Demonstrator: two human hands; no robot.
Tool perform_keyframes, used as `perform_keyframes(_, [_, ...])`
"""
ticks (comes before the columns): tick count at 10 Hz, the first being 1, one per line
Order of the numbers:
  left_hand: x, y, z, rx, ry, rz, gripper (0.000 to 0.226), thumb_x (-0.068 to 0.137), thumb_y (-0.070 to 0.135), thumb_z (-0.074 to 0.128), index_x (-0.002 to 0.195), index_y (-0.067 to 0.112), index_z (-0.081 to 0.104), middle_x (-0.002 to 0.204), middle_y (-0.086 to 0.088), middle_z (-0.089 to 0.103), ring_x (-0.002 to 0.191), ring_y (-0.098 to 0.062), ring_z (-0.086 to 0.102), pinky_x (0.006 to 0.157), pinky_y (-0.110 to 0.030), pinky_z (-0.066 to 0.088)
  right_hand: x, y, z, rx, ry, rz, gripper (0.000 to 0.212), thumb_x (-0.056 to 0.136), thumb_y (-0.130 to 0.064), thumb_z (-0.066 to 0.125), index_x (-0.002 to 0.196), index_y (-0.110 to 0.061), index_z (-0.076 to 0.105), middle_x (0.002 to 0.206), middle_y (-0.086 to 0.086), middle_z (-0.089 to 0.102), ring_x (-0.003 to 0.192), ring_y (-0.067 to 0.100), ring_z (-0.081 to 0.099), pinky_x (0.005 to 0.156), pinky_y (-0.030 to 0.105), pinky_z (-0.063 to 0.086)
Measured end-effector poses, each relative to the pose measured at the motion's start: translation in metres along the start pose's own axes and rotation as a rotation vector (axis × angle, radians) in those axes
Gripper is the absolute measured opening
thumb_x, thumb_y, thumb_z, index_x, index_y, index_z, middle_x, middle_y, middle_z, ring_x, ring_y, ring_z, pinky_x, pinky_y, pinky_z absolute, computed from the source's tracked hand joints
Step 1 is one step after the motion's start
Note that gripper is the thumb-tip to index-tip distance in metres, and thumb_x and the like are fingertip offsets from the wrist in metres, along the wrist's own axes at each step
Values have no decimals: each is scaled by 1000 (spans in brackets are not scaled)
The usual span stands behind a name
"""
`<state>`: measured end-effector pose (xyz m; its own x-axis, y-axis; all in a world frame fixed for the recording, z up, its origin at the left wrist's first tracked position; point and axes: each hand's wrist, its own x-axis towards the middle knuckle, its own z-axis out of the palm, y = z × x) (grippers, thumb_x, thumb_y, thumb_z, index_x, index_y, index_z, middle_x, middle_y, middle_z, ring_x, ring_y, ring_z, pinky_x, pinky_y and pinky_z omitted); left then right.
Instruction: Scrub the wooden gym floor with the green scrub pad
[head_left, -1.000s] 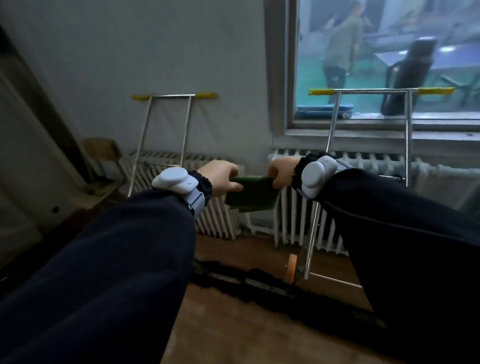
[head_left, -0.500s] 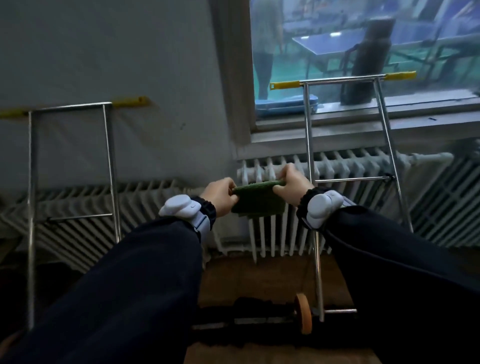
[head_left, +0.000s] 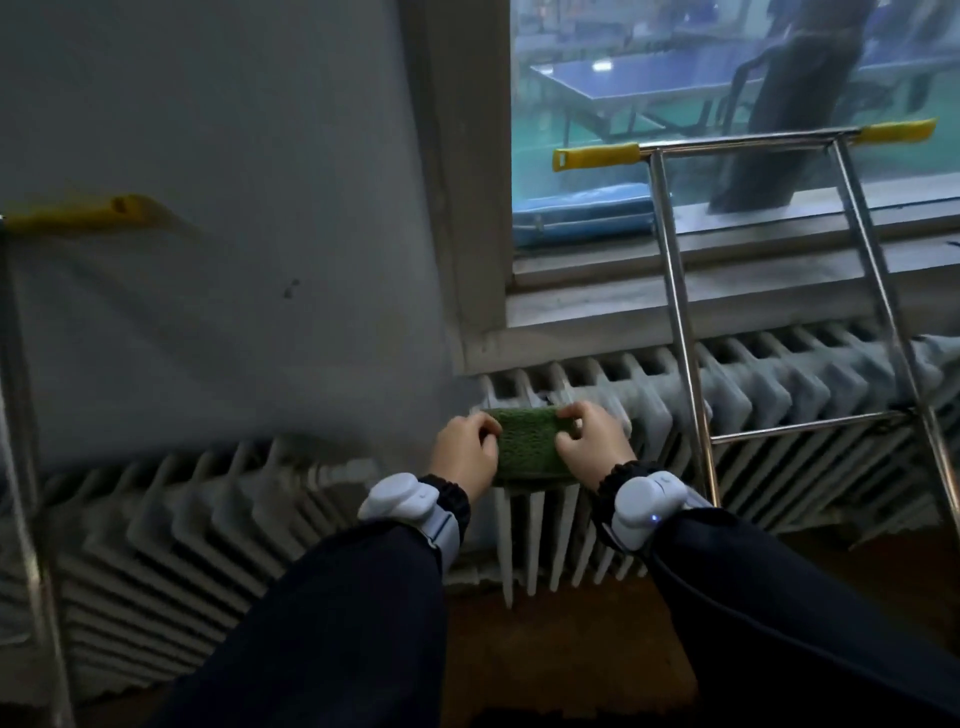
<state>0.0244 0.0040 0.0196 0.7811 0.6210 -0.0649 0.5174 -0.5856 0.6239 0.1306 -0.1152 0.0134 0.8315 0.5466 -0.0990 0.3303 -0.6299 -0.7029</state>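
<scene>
No brand, label or writing can be read on any surface. The green scrub pad (head_left: 529, 448) is held up in the air in front of the radiator (head_left: 675, 410), stretched flat between both hands and well above the wooden floor (head_left: 561, 644). The left hand (head_left: 464, 457) has its grip closed on the left edge of the pad, fingers curled over the front. The right hand (head_left: 592, 447) has its grip closed on the right edge in the same way. Each wrist carries a white device (head_left: 410, 506) on a dark band, above dark sleeves. A metal frame with yellow handles (head_left: 597, 156) stands to the right, in front of the window (head_left: 727, 104). Through the glass a blue table-tennis table (head_left: 639, 78) is visible.
</scene>
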Motion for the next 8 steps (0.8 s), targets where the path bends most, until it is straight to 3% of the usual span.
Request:
perform_keyframes(2, [59,-29,30,11,-80,22,35,95,9,52,130,6,53,136,-11,43,122,-23,49,99,-19,32,55,15,37,-109,-43,-29,47,87,-1,51,134,-4,46,138,12,46,128,25,45,105,25,33])
perform_keyframes(4, [77,-36,47,-4,-49,32,37,96,13,49,132,8,53,137,-10,37,118,-24,50,99,-21,36,77,23,55,-250,-28,-78,47,85,-4,48,132,-4,49,143,11,43,131,28,40,110,32,32])
perform_keyframes(5, [76,-36,46,78,-26,12,35,97,18,49,131,16,57,150,-8,24,135,-29,33,111,-37,34,71,22,50,-411,-51,-94,51,88,-8,47,139,-10,45,155,8,27,139,29,27,116,34,25])
perform_keyframes(6, [68,-30,35,88,-120,-12,36,101,21,43,136,21,54,161,-5,5,146,-32,16,119,-41,23,65,15,37,-494,-122,-106,51,90,-8,44,141,-14,45,159,5,20,143,28,21,116,37,27])
perform_keyframes(7, [56,-23,18,42,-162,-8,39,103,24,40,140,22,49,163,-7,2,148,-32,13,121,-36,17,58,10,18,-506,-186,-134,47,92,-9,43,138,-14,49,157,1,26,143,25,26,115,36,30])
perform_keyframes(8, [34,-11,-8,29,-165,-29,39,103,25,41,141,19,47,162,-11,5,148,-32,14,121,-37,18,46,0,-2,-508,-203,-130,43,93,-14,45,136,-14,52,149,4,42,133,25,43,108,35,39])
